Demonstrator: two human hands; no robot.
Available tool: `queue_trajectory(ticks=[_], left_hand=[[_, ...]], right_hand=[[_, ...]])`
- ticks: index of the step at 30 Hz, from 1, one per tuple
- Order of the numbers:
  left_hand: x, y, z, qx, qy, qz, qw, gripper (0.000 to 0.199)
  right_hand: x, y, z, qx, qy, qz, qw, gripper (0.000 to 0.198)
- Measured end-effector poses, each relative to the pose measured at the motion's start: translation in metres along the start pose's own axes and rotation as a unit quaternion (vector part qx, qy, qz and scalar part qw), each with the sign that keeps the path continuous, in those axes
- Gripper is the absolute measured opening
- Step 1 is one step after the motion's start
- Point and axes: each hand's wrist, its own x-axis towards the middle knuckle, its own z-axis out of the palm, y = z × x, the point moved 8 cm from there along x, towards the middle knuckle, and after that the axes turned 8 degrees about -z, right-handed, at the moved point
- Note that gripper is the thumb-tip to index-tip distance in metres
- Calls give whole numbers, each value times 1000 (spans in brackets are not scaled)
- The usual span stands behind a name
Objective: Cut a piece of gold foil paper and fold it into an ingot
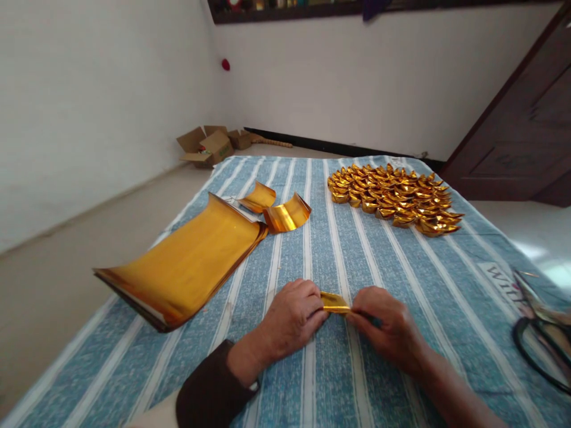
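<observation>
A small folded strip of gold foil paper lies flat between my two hands, low over the striped cloth. My left hand is closed on its left end, fingers curled over it. At the other end my right hand pinches the strip's edge between thumb and fingers. A dark, thin thing shows under the right fingers; I cannot make out what it is. To the left lies a stack of gold foil sheets, its ends curling up. Two curved loose gold sheets rest beyond the stack.
Many folded gold paper ingots sit in rows at the back right of the blue striped tablecloth. Black-handled scissors lie at the right edge. Open cardboard boxes stand on the floor behind, near a dark wooden door.
</observation>
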Motion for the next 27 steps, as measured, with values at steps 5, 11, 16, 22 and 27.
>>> queue_trajectory(ticks=[5,11,16,22,27], left_hand=[[3,-6,2,-10,3,-9,1000,17],[4,-8,8,22,30,-39,999,22],[2,-5,10,51,52,-40,997,24],[1,-2,9,64,64,-28,996,25],[1,-1,9,63,66,-24,996,24]], right_hand=[[1,10,-1,-11,34,79,996,26],[5,8,-2,-74,32,103,991,27],[5,6,-3,-103,43,102,989,19],[2,10,1,-123,46,99,986,16],[2,10,2,-137,46,88,986,16]])
